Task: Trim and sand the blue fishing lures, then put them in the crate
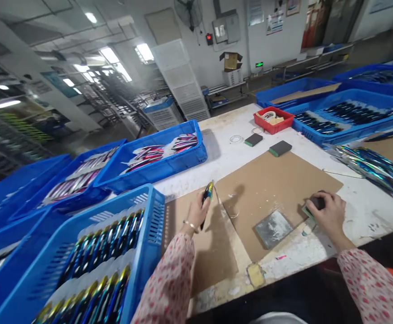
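Just left of the left hand [195, 212] stands a blue crate [148, 252]. A cardboard sheet [270, 180] lies beneath both hands. The right hand [329, 217] curls closed over a dark sanding block [317, 202], and the left pinches an upright iridescent piece [209, 192].

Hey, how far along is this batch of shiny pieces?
Possibly done: the loose pile of iridescent pieces at right. In hand: the left hand holds one piece; the right hand grips a dark block. Left: the near blue crate, packed in rows.
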The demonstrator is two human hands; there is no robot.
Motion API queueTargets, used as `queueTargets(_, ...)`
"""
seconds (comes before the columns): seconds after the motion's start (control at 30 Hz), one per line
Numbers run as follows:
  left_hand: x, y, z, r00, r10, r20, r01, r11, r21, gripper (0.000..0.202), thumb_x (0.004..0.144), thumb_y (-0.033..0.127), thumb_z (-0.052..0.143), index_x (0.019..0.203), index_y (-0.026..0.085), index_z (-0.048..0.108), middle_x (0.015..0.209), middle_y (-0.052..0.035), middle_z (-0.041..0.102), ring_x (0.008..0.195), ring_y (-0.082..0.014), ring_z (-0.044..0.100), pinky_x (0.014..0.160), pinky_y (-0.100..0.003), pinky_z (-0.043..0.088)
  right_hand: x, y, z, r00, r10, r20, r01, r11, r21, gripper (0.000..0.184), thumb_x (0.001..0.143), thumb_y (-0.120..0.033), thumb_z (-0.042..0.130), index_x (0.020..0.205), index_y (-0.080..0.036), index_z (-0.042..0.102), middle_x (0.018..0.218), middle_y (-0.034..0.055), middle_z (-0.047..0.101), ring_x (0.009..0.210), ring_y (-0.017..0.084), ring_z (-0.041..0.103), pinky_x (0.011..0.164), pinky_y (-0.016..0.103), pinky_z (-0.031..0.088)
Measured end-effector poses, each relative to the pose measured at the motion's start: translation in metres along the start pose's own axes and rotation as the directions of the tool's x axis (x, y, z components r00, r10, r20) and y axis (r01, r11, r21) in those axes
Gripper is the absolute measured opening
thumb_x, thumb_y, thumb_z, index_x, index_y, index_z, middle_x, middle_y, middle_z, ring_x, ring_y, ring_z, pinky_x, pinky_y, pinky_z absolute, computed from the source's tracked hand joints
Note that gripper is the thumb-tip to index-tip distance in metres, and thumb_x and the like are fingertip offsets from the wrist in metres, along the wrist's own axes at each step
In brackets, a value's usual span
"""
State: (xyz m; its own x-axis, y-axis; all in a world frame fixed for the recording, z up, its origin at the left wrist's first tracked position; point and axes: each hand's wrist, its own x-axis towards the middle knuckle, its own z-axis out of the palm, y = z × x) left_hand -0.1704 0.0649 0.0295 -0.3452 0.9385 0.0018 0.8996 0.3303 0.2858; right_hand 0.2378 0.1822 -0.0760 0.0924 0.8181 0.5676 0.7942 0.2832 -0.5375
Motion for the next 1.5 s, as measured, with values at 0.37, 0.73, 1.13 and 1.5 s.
queueTargets(0.37, -0.118, 0.104, 0.047, 0.943, 0.255, 0.211, -0.132, 0.875, -0.466, 0.040, 0.091, 0.038, 0.032, 0.127, 0.024, 0.041, 0.084, -0.0052, 0.068, 0.081, -0.0220, 0.066, 0.074, -0.037, 0.052, 0.016, -0.038, -0.021, 0.971, 0.162, 0.173, -0.171, 0.985, 0.033, 0.026, 0.069, -0.039, 0.060, 0.088, -0.021, 0.062, 0.104, 0.0083, 0.055, 0.101, 0.028, 0.047, 0.091, 0.042, 0.038)
queueTargets(0.73, -0.135, 0.129, 0.082, 0.930, 0.252, 0.269, -0.186, 0.951, -0.248, 0.045, 0.092, 0.043, 0.025, 0.128, 0.017, 0.037, 0.099, -0.0169, 0.068, 0.089, -0.0282, 0.067, 0.072, -0.038, 0.050, -0.007, -0.117, -0.029, 0.846, -0.057, 0.530, 0.062, 0.998, 0.008, 0.025, 0.074, -0.037, 0.065, 0.095, -0.023, 0.060, 0.116, 0.0057, 0.051, 0.108, 0.026, 0.042, 0.092, 0.042, 0.036)
queueTargets(1.13, -0.135, 0.135, 0.077, 0.903, 0.233, 0.360, -0.182, 0.968, -0.170, 0.048, 0.094, 0.039, 0.019, 0.130, 0.012, 0.033, 0.099, -0.0194, 0.069, 0.085, -0.0293, 0.068, 0.064, -0.035, 0.047, -0.003, -0.131, -0.035, 0.803, -0.096, 0.589, 0.168, 0.983, -0.069, 0.021, 0.077, -0.034, 0.061, 0.095, -0.023, 0.059, 0.114, 0.0063, 0.052, 0.107, 0.027, 0.042, 0.084, 0.041, 0.036)
queueTargets(1.5, -0.139, 0.135, 0.080, 0.916, 0.228, 0.330, -0.179, 0.969, -0.172, 0.046, 0.096, 0.036, 0.024, 0.131, 0.009, 0.035, 0.092, -0.0152, 0.071, 0.082, -0.0277, 0.069, 0.063, -0.034, 0.046, -0.007, -0.135, -0.040, 0.717, -0.171, 0.675, 0.250, 0.968, -0.021, 0.023, 0.076, -0.034, 0.060, 0.096, -0.022, 0.059, 0.117, 0.0063, 0.050, 0.108, 0.026, 0.040, 0.084, 0.039, 0.034)
